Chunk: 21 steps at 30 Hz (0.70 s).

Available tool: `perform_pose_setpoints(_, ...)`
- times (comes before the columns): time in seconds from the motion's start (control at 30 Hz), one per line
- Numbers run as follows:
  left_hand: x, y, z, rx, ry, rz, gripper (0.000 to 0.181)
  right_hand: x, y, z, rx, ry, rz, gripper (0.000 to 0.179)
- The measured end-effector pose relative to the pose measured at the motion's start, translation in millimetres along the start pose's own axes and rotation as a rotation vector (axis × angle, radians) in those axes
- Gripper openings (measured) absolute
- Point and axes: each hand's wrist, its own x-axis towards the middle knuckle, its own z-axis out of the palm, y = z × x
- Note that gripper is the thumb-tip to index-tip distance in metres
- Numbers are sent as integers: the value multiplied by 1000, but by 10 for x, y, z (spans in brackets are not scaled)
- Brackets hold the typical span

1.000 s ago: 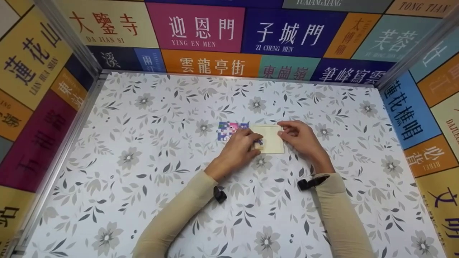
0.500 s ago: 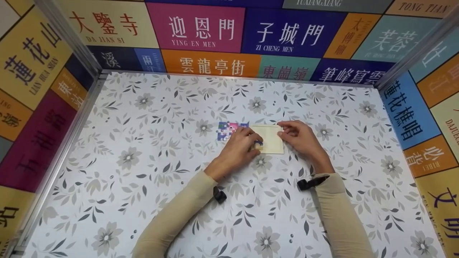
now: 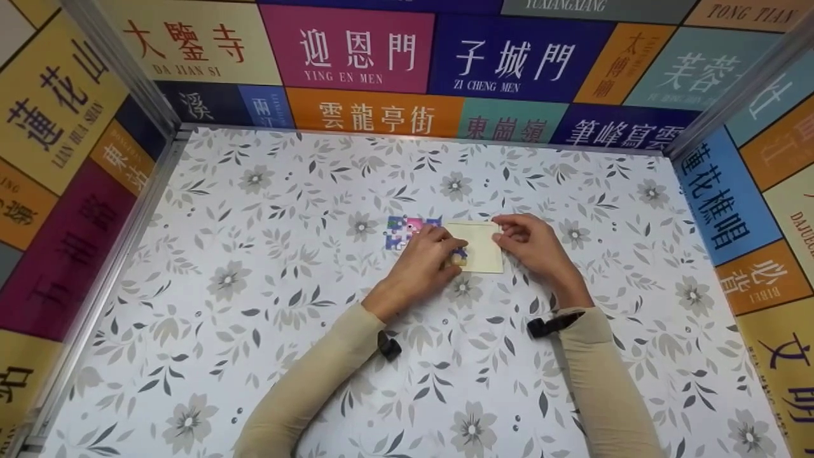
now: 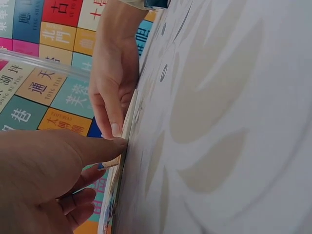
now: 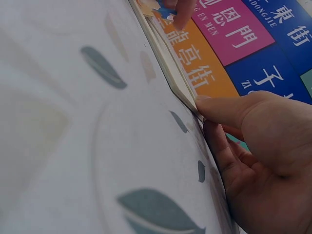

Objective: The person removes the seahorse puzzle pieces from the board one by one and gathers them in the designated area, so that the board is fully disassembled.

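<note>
A shallow cream puzzle tray [image 3: 484,249] lies flat on the table, in front of the person. My left hand [image 3: 420,259] reaches over its left part, thumb and fingers pinching a small blue-and-tan jigsaw piece [image 3: 459,257] at the lower left of the tray. In the left wrist view the thumb covers most of that piece [image 4: 111,164]. At the tray's right edge, my right hand [image 3: 535,247] grips the border between thumb and fingers; the right wrist view shows its thumb [image 5: 219,108] at the tray's corner.
Left of the tray, partly behind the left hand, are several colourful jigsaw pieces [image 3: 395,231] in blue, pink and white. A floral cloth [image 3: 305,267] covers the table. Panels with printed characters [image 3: 356,51] wall in its back and sides.
The left fingers have shifted the jigsaw piece very slightly, and a little more of its blue part shows. The right hand and the tray stay in place.
</note>
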Motion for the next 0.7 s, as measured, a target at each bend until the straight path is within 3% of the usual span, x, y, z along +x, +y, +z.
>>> perform_pose_setpoints(0.43,-22,0,6,10,-67,16,53,-13,-9,-23,-6,-10,6,39)
perform_pose_setpoints(0.7,-12,-20,9,4,-30,35,47,-13,-7,4,9,1,27,42)
